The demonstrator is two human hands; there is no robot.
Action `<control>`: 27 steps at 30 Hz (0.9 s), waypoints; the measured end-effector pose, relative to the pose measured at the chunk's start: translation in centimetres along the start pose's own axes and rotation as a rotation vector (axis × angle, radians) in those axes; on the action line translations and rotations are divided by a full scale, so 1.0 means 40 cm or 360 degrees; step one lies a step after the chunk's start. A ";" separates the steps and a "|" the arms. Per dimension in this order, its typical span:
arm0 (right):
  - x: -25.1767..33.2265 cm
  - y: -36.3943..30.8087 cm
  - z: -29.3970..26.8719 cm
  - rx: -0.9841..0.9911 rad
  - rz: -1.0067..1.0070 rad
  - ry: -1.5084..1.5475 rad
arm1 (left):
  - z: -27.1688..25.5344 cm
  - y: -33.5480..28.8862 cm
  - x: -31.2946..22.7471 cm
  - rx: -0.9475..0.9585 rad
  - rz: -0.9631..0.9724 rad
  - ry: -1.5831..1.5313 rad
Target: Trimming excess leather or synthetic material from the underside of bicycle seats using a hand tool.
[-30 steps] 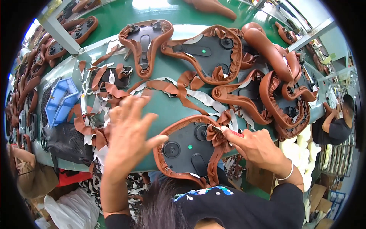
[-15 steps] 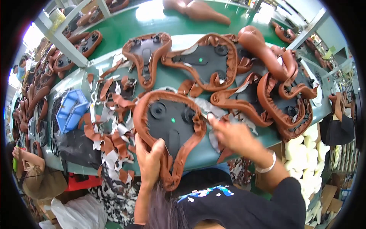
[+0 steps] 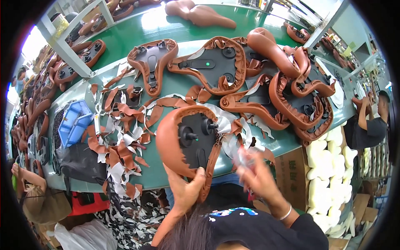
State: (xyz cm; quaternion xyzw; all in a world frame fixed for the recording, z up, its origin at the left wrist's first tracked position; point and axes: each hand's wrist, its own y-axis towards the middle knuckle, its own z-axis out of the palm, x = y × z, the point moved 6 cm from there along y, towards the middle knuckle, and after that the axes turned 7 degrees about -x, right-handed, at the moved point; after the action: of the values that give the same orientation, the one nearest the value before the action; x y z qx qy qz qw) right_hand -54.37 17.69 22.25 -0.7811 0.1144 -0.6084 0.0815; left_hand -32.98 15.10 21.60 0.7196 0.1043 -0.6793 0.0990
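Note:
My left hand (image 3: 186,192) grips a brown saddle-shaped seat (image 3: 171,139) low on its near side, with the thumb over the edge. The seat is tilted, so its rounded outer side shows on the left. Its black base (image 3: 199,152) faces up, with two black posts standing on it and gathered brown cover around the rim. Right of the seat and apart from it, my right hand (image 3: 263,180) is closed around a small red-handled tool (image 3: 243,158). Motion blurs the tool, so its exact kind cannot be told. Brown and white scraps (image 3: 227,143) lie beyond it.
Similar seats (image 3: 218,66) lie base-up along the table's far side, some stacked at right. Cut scraps (image 3: 121,156) and a blue plastic tray (image 3: 75,123) are at left. Pale foam pieces (image 3: 329,166) are piled at lower right. Co-workers (image 3: 373,125) are at both sides.
The seat has tipped, lifting its left side and showing more of the outer cover. My right hand has drawn back from the seat's right rim toward me. The view has shifted slightly.

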 end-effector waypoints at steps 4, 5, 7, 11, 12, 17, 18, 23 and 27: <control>0.122 0.166 0.018 -0.0352 -0.0776 -0.0268 | -0.026 0.023 0.012 0.0077 -0.0143 -0.0344; 0.144 0.204 0.059 -0.0432 -0.1269 -0.0620 | -0.036 0.026 0.020 0.0040 -0.0141 -0.0204; 0.138 0.252 0.039 -0.0550 -0.1172 -0.0704 | -0.070 0.034 0.033 -0.0016 -0.0271 -0.0367; 0.255 0.250 -0.201 -0.1242 -0.1008 -0.0371 | -0.194 0.096 0.073 -0.0138 -0.0689 -0.0731; 0.277 0.240 -0.193 -0.1090 -0.0867 -0.0464 | -0.212 0.124 0.081 -0.0159 -0.0683 -0.0774; 0.390 0.373 -0.094 -0.0749 -0.0989 -0.0348 | -0.087 0.477 -0.112 0.0121 -0.0314 -0.1764; 0.496 0.378 -0.074 -0.0735 -0.1096 -0.0154 | -0.094 0.514 -0.178 0.0304 -0.0198 -0.2045; 0.644 0.868 0.103 -0.0304 -0.1001 0.0847 | 0.214 0.526 0.039 0.0463 0.0133 -0.0346; 0.547 1.332 0.239 -0.0212 -0.0676 0.0966 | 0.228 0.519 0.079 0.0344 0.0367 0.0018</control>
State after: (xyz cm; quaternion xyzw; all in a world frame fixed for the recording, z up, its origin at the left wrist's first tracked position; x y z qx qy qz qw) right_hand -44.23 -39.68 26.08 -0.5752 0.0083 -0.8068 -0.1351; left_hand -35.63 -7.35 17.94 0.7370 -0.0523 -0.6667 0.0980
